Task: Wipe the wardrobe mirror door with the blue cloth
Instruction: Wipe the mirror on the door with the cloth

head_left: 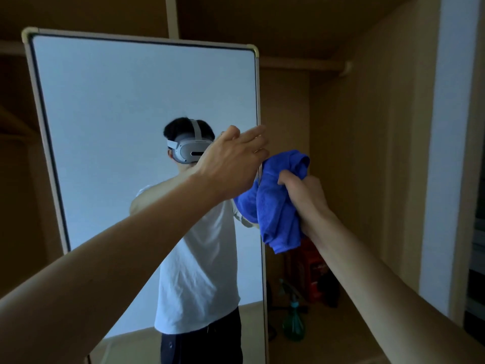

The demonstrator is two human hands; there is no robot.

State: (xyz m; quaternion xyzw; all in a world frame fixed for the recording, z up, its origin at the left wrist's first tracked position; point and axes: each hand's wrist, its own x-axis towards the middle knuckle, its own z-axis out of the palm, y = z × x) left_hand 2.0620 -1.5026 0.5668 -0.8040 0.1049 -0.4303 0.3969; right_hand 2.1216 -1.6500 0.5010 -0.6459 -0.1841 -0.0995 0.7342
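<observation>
The tall mirror door (118,114) stands swung out in front of me, framed in pale trim, reflecting a person in a white shirt. My left hand (231,158) reaches across it and its fingers wrap the mirror's right edge at mid height. My right hand (304,190) is closed around a bunched blue cloth (275,203), held just right of that same edge, below my left hand. Part of the cloth hangs down loose, and a fold of it overlaps the glass.
The open wooden wardrobe interior (354,127) lies behind the door, with a hanging rail (301,65) near the top. On its floor stand a green spray bottle (292,324) and a red and dark object (312,274). A white wall strip (446,153) runs down the right.
</observation>
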